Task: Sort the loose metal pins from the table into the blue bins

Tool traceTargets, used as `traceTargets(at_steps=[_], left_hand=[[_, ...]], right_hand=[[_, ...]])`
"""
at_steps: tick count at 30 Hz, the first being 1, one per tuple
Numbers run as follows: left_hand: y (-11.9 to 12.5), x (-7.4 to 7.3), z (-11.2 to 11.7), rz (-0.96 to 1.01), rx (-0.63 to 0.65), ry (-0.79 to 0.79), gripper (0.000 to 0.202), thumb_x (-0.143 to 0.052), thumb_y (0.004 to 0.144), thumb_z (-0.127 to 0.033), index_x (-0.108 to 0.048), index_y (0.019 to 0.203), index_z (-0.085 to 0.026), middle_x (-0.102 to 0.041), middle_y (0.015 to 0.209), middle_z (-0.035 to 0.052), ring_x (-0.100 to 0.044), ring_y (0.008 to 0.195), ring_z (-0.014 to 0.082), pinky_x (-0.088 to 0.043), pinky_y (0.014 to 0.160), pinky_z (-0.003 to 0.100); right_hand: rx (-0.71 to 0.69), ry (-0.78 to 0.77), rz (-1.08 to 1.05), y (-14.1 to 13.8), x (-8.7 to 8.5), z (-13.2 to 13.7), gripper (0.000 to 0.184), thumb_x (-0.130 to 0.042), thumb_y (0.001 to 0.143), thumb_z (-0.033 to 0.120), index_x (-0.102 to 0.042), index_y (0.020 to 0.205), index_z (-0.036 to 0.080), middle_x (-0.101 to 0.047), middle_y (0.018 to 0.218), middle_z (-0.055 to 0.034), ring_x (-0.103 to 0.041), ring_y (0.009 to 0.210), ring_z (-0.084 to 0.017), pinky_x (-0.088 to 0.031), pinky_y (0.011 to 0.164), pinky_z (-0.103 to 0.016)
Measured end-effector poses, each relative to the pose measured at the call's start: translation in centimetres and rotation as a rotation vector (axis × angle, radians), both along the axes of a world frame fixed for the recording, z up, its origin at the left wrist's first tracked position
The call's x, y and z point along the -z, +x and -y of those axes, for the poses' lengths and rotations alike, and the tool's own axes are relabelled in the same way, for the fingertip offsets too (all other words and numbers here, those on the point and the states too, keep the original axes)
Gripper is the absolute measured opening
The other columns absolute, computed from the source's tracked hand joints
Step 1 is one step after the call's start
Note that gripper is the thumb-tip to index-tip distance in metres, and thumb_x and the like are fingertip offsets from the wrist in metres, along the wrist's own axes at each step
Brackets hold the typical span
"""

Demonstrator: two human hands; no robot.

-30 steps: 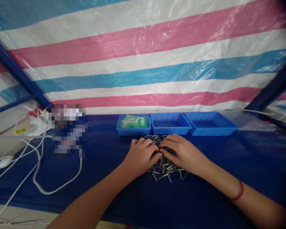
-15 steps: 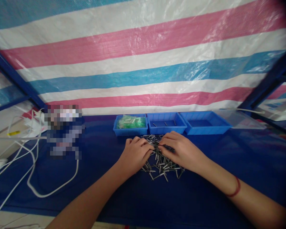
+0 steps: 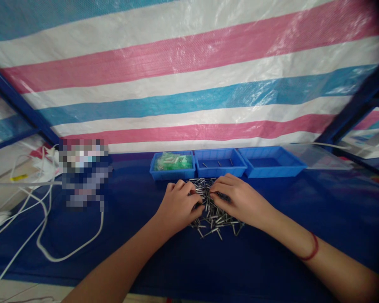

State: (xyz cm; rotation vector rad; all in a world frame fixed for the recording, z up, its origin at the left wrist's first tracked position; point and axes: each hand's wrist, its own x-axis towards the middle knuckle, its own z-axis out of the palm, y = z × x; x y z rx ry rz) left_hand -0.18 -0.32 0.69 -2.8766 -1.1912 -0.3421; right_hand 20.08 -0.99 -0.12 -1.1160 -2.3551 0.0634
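A loose pile of slim metal pins that look like pop rivets [image 3: 213,214] lies on the blue tabletop, between and under my hands. My left hand [image 3: 178,204] rests at the pile's left side, fingers bent and a gap showing between thumb and forefinger. From the right, my right hand [image 3: 235,195] reaches over the pile with thumb and forefinger tips together. Whatever may be between those tips is too small to make out. Part of the pile is hidden beneath both hands.
Behind the pile stand a blue bin of green-tinted plastic bags [image 3: 173,171], a middle blue bin [image 3: 222,171] with a few pins, and a right blue bin [image 3: 276,171]. A clear plastic sheet [image 3: 322,158] lies farther right. White cables [image 3: 47,252] loop across the left.
My left thumb and forefinger have spread apart, and the left hand has shifted very slightly. My right hand stays nearly still over the pile.
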Motion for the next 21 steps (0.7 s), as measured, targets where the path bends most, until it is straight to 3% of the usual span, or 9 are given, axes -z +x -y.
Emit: traceTargets(at_steps=[8, 14, 21], left_hand=[[0.4, 1.0, 0.24, -0.031, -0.025, 0.074, 0.021, -0.043, 0.094, -0.029, -0.06, 0.088, -0.019, -0.056, 0.101, 0.0048, -0.048, 0.094, 0.0213, -0.032, 0.075, 0.036], [0.3, 0.92, -0.08, 0.051, -0.033, 0.099, 0.016, -0.04, 0.095, -0.022, -0.056, 0.095, -0.018, -0.057, 0.103, 0.005, -0.05, 0.093, 0.0199, -0.034, 0.078, 0.035], [0.48, 0.85, -0.23, 0.263, -0.04, -0.014, 0.017, -0.039, 0.096, -0.025, -0.055, 0.096, -0.018, -0.062, 0.094, 0.0029, -0.055, 0.089, 0.017, -0.038, 0.078, 0.032]], right_hand=[[-0.003, -0.022, -0.002, -0.18, 0.02, -0.05, 0.014, -0.05, 0.086, 0.018, -0.064, 0.083, 0.017, -0.061, 0.078, -0.0061, -0.055, 0.077, -0.019, -0.044, 0.072, -0.035], [-0.053, -0.066, -0.06, -0.45, -0.1, 0.13, 0.017, -0.048, 0.088, 0.019, -0.064, 0.082, 0.017, -0.062, 0.078, -0.0061, -0.056, 0.078, -0.018, -0.044, 0.072, -0.034], [-0.059, -0.171, -0.229, -0.61, 0.21, 0.03, 0.013, -0.051, 0.086, 0.019, -0.062, 0.078, 0.019, -0.062, 0.077, -0.0027, -0.057, 0.076, -0.015, -0.044, 0.072, -0.031]])
